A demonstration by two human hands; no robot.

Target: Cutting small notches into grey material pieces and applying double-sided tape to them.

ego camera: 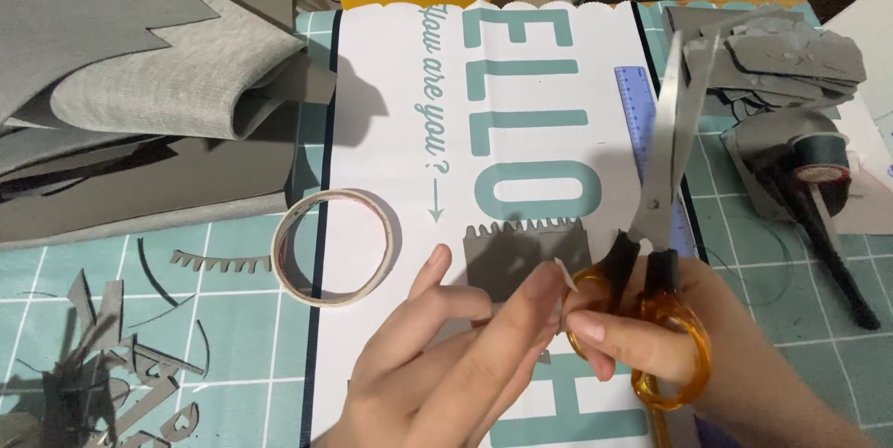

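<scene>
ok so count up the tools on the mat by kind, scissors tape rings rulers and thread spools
scissors: 1, orange-handled, in the right hand
tape ring: 1, left of the left hand
ruler: 1, purple, partly behind the blades
thread spool: 1, dark, at the right
total: 4

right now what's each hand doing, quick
Left hand: pinching a small white scrap between its fingertips.
Right hand: holding orange-handled scissors, blades nearly closed.
</scene>
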